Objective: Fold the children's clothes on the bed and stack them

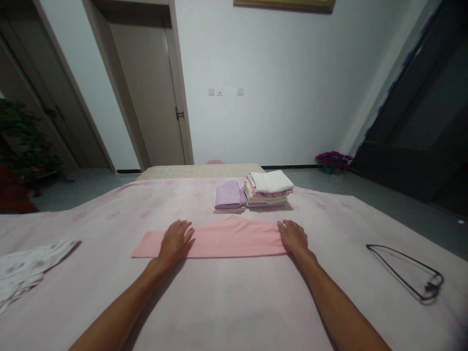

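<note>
A long, narrow pink folded garment [234, 241] lies across the pale pink flowered bedsheet; its exact kind cannot be made out. My left hand [176, 239] rests flat on it left of the middle, fingers slightly apart. At its right end lies my right hand [294, 235], palm down, with fingers loosely bent and touching the fabric. Both hands are open and grip nothing. Just beyond the garment are a small pile topped by a lilac cloth [229, 195] and a taller stack of folded cloths [268, 187] with a white one on top.
A white patterned cloth [29, 268] lies crumpled at the left edge. On the right sits a thin black looped cord or frame [405, 273]. The sheet [226, 307] drops off at the far right, with floor beyond. Purple flowers [332, 161] stand by the wall.
</note>
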Demonstrator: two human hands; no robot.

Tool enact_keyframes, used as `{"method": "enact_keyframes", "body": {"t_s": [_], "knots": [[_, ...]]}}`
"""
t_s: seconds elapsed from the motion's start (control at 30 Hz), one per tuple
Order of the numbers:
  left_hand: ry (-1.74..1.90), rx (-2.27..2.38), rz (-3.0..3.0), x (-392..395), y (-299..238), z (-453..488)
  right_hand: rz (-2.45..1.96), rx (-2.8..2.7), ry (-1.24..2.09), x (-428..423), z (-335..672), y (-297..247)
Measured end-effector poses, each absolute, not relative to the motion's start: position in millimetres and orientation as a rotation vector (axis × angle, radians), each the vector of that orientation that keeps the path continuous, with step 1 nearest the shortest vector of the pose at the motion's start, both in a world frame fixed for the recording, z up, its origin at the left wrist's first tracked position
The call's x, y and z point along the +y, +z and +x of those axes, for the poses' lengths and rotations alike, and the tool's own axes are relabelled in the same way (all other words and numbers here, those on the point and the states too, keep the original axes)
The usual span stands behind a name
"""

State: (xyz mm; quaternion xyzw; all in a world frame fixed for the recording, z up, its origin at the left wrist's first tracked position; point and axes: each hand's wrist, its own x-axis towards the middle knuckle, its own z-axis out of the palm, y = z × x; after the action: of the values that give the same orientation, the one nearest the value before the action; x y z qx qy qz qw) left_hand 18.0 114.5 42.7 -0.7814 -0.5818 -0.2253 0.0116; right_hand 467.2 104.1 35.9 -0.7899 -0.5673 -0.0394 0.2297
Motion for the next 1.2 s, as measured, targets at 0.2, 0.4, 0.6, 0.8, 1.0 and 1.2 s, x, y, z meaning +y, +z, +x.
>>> {"method": "enact_keyframes", "body": {"t_s": [0.2,0.4,0.6,0.8,1.0,1.2], "knots": [[-0.915,-1.934,-2.542,143.9,63.1,111.2,-2.166,-1.572,-0.157,95.3,463.9,27.9],[-0.810,-1.994,-2.549,166.8,67.3,168.1,-1.922,-1.562,0.040,85.0,458.5,33.1],[-0.707,-2.050,-2.560,169.7,72.0,171.8,-1.834,-1.501,0.098,83.4,458.9,33.2],[-0.551,-2.130,-2.693,174.9,74.6,174.4,-1.750,-1.495,0.113,81.8,458.9,36.1],[-0.541,-2.157,-2.738,182.5,74.4,183.3,-1.699,-1.474,0.167,79.6,459.0,39.5],[-0.588,-2.130,-2.767,184.7,73.7,185.6,-1.673,-1.471,0.166,80.1,458.9,42.4]]}}
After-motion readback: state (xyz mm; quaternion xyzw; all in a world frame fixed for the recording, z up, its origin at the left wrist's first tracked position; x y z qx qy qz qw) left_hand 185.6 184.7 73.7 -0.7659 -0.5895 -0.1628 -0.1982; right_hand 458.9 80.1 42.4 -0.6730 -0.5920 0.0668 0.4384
